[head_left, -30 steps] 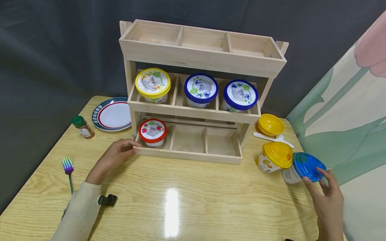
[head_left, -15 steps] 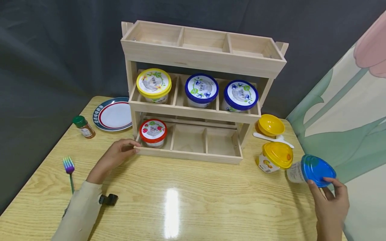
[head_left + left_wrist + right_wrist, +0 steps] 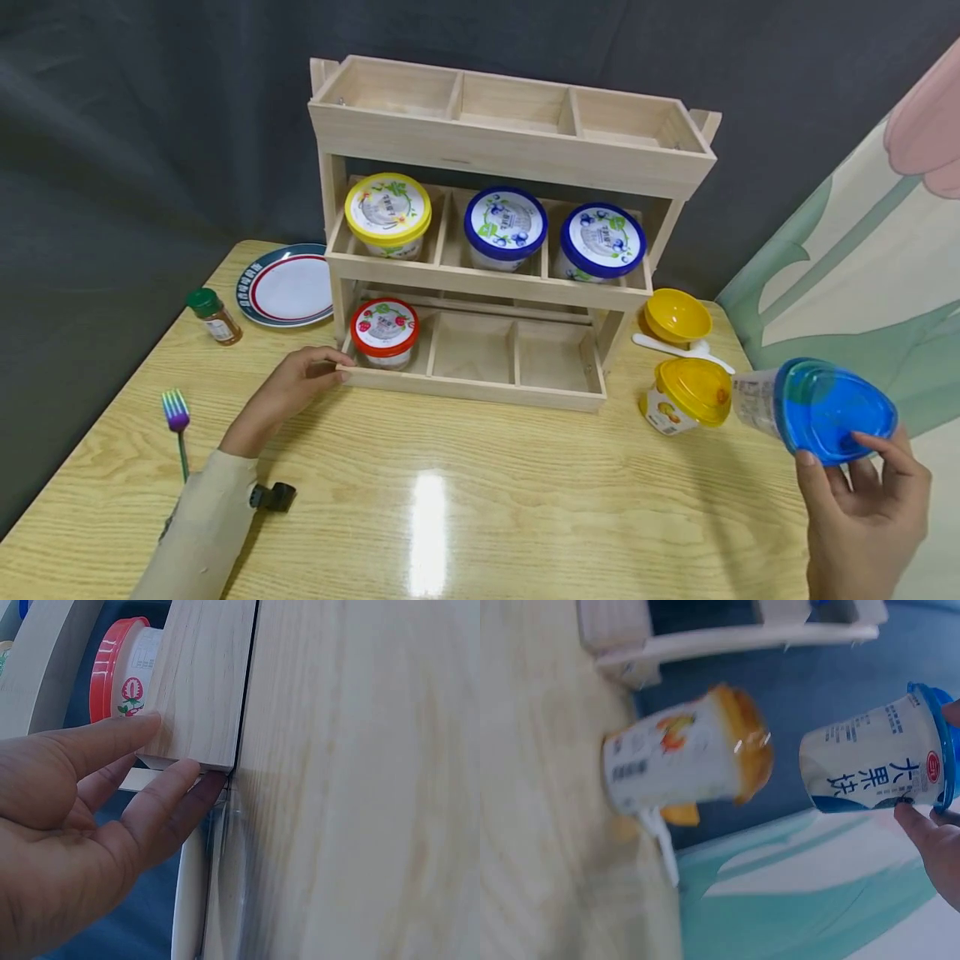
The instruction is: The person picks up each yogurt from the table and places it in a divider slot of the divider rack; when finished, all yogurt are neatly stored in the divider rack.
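My right hand grips a white cup with a clear blue lid by its lid end. The cup is tilted and off the table, its printed side showing in the right wrist view. Just left of it stands a yellow-lidded cup, apart from the hand. My left hand pinches the left front corner of the wooden rack, with fingertips on the front board. Inside that corner compartment sits a red-lidded tub.
The rack's middle tier holds a yellow-lidded tub and two blue-lidded tubs. At the right are a yellow bowl and a white spoon. At the left lie a plate, a spice jar and a fork.
My right hand has lifted the blue-lidded cup from beside the yellow-lidded one and drawn it up and right, toward me. The left hand has stayed at the rack's corner.
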`<state>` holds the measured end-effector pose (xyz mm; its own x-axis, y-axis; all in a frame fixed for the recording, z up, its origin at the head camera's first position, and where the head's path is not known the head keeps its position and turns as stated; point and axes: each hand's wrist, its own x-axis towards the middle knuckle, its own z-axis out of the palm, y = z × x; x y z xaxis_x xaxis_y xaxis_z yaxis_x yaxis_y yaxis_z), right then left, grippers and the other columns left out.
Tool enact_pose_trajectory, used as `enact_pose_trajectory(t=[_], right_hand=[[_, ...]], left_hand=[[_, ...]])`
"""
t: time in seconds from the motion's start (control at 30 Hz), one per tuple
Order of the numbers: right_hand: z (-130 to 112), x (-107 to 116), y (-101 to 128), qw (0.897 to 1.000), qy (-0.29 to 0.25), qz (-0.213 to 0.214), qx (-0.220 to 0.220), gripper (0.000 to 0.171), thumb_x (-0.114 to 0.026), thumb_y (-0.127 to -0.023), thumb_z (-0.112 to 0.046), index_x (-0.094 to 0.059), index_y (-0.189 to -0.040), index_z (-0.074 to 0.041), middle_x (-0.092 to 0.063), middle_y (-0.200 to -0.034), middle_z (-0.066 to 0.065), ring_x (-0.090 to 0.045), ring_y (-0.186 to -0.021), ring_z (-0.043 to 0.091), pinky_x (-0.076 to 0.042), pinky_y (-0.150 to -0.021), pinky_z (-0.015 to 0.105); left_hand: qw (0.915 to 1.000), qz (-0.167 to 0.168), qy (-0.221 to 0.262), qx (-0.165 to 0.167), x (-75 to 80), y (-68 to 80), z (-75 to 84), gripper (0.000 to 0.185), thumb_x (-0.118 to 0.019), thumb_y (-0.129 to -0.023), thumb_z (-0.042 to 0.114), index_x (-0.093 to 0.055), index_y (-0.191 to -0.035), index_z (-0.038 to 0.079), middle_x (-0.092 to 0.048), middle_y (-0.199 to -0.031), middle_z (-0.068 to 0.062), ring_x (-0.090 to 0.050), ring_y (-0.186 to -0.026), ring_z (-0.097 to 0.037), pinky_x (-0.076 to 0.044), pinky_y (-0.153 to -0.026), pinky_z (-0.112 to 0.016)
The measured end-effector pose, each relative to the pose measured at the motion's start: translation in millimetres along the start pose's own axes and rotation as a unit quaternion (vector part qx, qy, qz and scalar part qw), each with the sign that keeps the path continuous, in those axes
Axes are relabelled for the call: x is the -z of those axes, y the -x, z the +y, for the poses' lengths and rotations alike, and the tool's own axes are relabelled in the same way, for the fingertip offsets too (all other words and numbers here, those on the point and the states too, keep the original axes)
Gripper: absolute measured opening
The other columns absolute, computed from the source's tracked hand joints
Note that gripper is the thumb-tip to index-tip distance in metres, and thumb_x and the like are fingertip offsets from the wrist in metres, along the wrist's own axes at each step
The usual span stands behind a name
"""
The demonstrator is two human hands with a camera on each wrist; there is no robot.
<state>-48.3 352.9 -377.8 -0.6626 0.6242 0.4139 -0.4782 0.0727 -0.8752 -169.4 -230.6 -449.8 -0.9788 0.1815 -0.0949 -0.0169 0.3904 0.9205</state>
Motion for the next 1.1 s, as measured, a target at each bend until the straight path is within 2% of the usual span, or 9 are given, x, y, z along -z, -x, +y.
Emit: enact_pose_trajectory(t=[0.07, 0.2, 0.4, 0.5, 0.6, 0.73, 0.87, 1.1], right_hand=[[-5.7, -7.7, 5.5, 0.998, -0.043, -0.032, 0.025, 0.061, -0.061, -0.083, 0.037, -0.054, -0.14, 0.014, -0.03, -0.172, 0.02, -0.036, -0.156, 0.043, -0.054, -0.098, 0.021], [-12.9, -23.9, 16.1, 0.988, -0.099, -0.103, 0.064, 0.059, -0.061, -0.08, 0.038, -0.051, -0.136, 0.021, -0.031, -0.171, 0.025, -0.04, -0.152, 0.044, -0.054, -0.105, 0.025], [-12.3, -47.0, 29.1, 0.984, -0.071, -0.152, 0.052, 0.057, -0.063, -0.081, 0.033, -0.05, -0.136, 0.021, -0.03, -0.174, 0.02, -0.027, -0.16, 0.044, -0.051, -0.105, 0.021], [-5.6, -57.4, 32.0, 0.977, -0.073, -0.195, 0.053, 0.057, -0.061, -0.08, 0.036, -0.05, -0.134, 0.022, -0.028, -0.174, 0.022, -0.029, -0.16, 0.044, -0.051, -0.107, 0.022], [4.9, -68.0, 34.2, 0.965, -0.085, -0.239, 0.06, 0.056, -0.059, -0.081, 0.037, -0.049, -0.134, 0.022, -0.026, -0.174, 0.026, -0.037, -0.156, 0.041, -0.05, -0.11, 0.025], [20.3, -83.6, 37.2, 0.96, -0.063, -0.268, 0.04, 0.054, -0.06, -0.086, 0.035, -0.049, -0.137, 0.019, -0.025, -0.174, 0.025, -0.044, -0.151, 0.036, -0.049, -0.11, 0.025], [33.6, -98.7, 36.6, 0.956, -0.011, -0.292, 0.021, 0.051, -0.062, -0.088, 0.032, -0.05, -0.136, 0.017, -0.025, -0.175, 0.023, -0.039, -0.154, 0.042, -0.047, -0.11, 0.023], [55.9, -124.5, 28.1, 0.944, 0.069, -0.321, -0.012, 0.047, -0.067, -0.092, 0.025, -0.049, -0.134, 0.015, -0.027, -0.177, 0.015, -0.034, -0.156, 0.049, -0.044, -0.111, 0.019]], left_hand=[[1.0, 0.0, 0.005, -0.004, -0.4, 0.1, 0.4, 0.025, -0.065, -0.109, 0.005, -0.069, -0.13, -0.007, -0.061, -0.143, -0.027, -0.062, -0.129, -0.042, -0.051, -0.102, -0.041], [1.0, 0.002, 0.006, -0.005, -0.4, 0.7, 0.7, 0.024, -0.065, -0.109, 0.005, -0.069, -0.129, -0.007, -0.063, -0.141, -0.026, -0.062, -0.127, -0.04, -0.05, -0.101, -0.04], [0.9999, 0.0, 0.01, -0.008, -0.3, 0.7, 0.3, 0.024, -0.065, -0.109, 0.006, -0.069, -0.13, -0.006, -0.063, -0.141, -0.026, -0.062, -0.127, -0.039, -0.05, -0.1, -0.037], [0.9999, -0.003, 0.011, -0.009, 0.0, 0.6, -0.6, 0.025, -0.065, -0.109, 0.006, -0.068, -0.13, -0.007, -0.063, -0.142, -0.026, -0.062, -0.126, -0.039, -0.05, -0.098, -0.035], [0.9999, -0.005, 0.01, -0.01, 0.4, 0.8, -0.5, 0.025, -0.064, -0.109, 0.005, -0.068, -0.13, -0.007, -0.062, -0.142, -0.026, -0.062, -0.126, -0.039, -0.051, -0.098, -0.034], [0.9999, -0.007, 0.009, -0.011, 1.0, 1.1, -0.5, 0.025, -0.064, -0.11, 0.006, -0.068, -0.13, -0.007, -0.062, -0.143, -0.026, -0.061, -0.128, -0.041, -0.051, -0.104, -0.042], [1.0, -0.007, 0.004, -0.002, 0.8, 0.5, 0.4, 0.025, -0.064, -0.11, 0.008, -0.068, -0.131, -0.005, -0.06, -0.144, -0.026, -0.059, -0.132, -0.043, -0.047, -0.111, -0.054], [1.0, 0.0, 0.006, -0.005, 0.5, 0.4, -0.9, 0.024, -0.064, -0.109, 0.006, -0.069, -0.13, -0.006, -0.062, -0.142, -0.026, -0.06, -0.126, -0.04, -0.048, -0.105, -0.05]])
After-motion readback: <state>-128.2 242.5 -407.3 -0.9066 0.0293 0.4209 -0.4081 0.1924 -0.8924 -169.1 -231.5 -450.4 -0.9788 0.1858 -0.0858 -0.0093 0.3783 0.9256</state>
